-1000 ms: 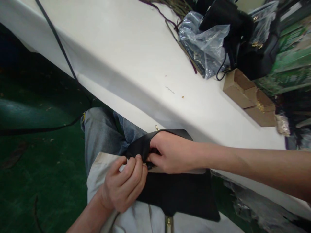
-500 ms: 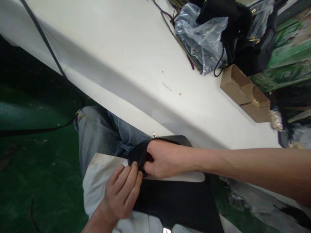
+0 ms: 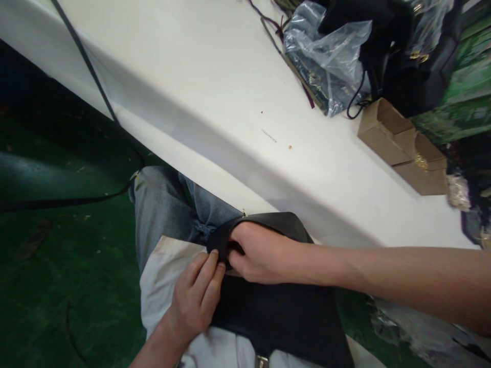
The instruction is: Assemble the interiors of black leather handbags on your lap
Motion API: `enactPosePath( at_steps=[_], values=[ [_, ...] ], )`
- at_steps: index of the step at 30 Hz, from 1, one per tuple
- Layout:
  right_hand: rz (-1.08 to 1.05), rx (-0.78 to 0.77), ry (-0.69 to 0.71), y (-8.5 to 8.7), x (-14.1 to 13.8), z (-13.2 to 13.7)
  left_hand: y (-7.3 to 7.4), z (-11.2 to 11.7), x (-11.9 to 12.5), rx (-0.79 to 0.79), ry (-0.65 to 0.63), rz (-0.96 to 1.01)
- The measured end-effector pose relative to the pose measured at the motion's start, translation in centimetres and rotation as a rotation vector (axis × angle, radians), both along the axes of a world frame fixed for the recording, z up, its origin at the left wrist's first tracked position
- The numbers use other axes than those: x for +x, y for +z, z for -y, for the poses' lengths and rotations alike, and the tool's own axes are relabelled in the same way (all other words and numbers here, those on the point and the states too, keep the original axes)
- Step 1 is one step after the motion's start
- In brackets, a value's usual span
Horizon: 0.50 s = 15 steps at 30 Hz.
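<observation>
On your lap (image 3: 164,268), the bag (image 3: 289,222) lies, its flap (image 3: 280,319) already open; your left hand (image 3: 197,291) pinches its rim (image 3: 220,245), your right hand (image 3: 261,253) is inside, its grip hidden. Work there seems unfinished; how much remains cannot be told.

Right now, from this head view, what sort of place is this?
Likely a workshop or small factory for bags: a black bag-like item in hand, a cardboard box with small gold-coloured pieces, and more black items by clear plastic wrapping on the white table.
</observation>
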State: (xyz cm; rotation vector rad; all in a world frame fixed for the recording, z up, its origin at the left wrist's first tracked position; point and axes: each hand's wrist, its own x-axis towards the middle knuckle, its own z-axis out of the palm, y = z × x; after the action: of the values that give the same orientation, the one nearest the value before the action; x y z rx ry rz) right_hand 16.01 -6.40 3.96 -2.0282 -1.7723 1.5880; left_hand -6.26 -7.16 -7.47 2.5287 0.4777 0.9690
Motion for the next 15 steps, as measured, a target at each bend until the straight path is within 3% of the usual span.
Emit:
enactPosePath(
  at_steps=[3, 5, 9, 15],
  values=[
    [-0.027, 0.282, 0.129, 0.8, 0.7, 1.5, 0.3, -0.2, 0.4, -0.012, 0.032, 0.024],
    [-0.021, 0.38, 0.246, 1.4, 1.3, 1.9, 0.5, -0.6, 0.7, -0.005, 0.04, 0.029],
    [0.013, 0.446, 0.37, 1.7, 2.2, 1.4, 1.0, -1.7, 1.3, 0.02, 0.044, 0.041],
    [-0.002, 0.521, 0.334, 0.6, 2.7, 0.0, 2.8, -3.3, 2.1, -0.013, 0.105, 0.029]
  ],
)
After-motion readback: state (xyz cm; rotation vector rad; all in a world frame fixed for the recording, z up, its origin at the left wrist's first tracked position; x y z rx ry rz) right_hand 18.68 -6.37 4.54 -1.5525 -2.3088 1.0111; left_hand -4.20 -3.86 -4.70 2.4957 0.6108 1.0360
